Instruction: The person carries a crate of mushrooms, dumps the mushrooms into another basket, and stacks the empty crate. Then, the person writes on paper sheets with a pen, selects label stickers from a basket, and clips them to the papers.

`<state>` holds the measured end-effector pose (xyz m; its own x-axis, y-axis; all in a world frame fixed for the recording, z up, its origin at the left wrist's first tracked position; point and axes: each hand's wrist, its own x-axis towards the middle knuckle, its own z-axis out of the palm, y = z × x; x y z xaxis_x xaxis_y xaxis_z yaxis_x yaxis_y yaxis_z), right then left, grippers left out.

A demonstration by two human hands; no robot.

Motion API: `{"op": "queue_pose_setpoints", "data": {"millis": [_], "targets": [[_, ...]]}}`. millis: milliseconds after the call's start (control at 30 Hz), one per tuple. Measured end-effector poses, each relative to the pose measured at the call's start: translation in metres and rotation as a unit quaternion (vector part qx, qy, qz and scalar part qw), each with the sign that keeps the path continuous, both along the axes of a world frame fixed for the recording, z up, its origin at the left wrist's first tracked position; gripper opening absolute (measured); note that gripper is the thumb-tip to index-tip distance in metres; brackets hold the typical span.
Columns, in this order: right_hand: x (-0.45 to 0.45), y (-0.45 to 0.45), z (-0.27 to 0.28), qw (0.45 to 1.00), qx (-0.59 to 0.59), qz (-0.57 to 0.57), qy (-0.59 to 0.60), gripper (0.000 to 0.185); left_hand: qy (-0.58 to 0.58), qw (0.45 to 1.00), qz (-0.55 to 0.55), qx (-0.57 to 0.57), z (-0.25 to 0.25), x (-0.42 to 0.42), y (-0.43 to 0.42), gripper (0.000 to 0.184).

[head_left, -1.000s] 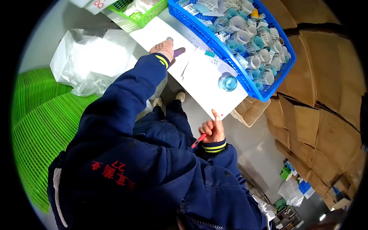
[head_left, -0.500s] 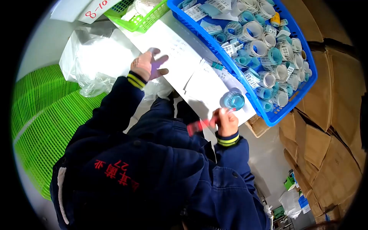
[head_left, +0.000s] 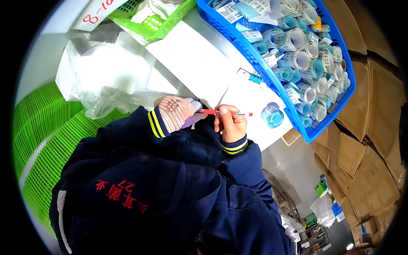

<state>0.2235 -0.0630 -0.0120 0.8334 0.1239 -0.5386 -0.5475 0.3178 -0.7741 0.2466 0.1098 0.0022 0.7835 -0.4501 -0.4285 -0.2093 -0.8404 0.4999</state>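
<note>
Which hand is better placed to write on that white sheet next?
Likely the right hand: it grips the red pen and is nearer the white sheet. The left hand is farther off, by the pen's end.

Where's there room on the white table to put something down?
The widest free patch looks to be the white tabletop between the green basket and the teal clip, though paper may cover it. A smaller one lies between the right hand with its red pen and the round teal item. The blue basket is crowded with rolled labels.
</note>
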Motion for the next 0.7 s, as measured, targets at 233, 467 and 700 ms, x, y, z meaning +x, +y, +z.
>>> {"op": "queue_pose_setpoints", "data": {"millis": [233,467,700], "targets": [[0.014,-0.047,0.003,0.99,-0.048,-0.129,-0.033,0.022,0.516,0.846,0.026,-0.133,0.002,0.017,0.044,0.01],[0.036,-0.034,-0.001,0.992,-0.038,-0.104,-0.054,0.033,-0.069,0.97,-0.097,-0.211,-0.041,0.017,0.066,0.05],[0.057,0.014,-0.058,0.986,-0.116,-0.083,-0.084,0.024,0.032,0.998,0.046,-0.008,-0.089,0.036,0.029,0.03]]}}
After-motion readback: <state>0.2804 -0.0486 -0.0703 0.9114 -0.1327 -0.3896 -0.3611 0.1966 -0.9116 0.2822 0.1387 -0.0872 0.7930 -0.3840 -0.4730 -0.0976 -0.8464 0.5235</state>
